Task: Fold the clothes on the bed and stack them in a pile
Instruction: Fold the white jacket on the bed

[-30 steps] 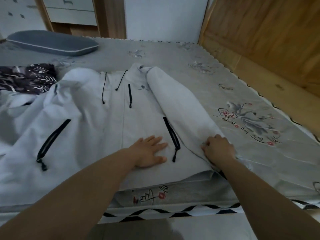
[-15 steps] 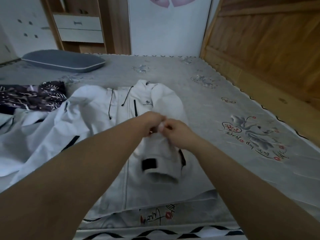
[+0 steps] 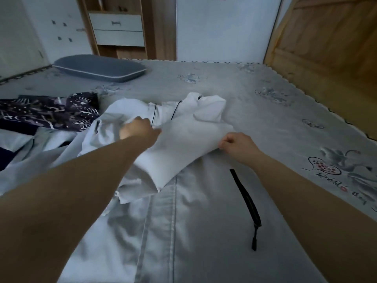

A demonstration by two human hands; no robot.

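On the bed [image 3: 265, 103], a white jacket [image 3: 200, 211], sleeve folded across.

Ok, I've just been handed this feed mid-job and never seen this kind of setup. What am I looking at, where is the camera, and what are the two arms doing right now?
There is no machine here. The camera sits on a person's head and looks forward and down, so the two bare arms coming in from the bottom are that person's own.

The surface is a bed with a grey printed cover. A white jacket with black zips lies spread on it. Its sleeve is folded across the chest. The left hand has a grip on bunched white fabric near the collar. The right hand pinches the edge of the sleeve.

To the left lies a dark patterned garment, and at the far side a grey pillow. No folded pile is in view yet.
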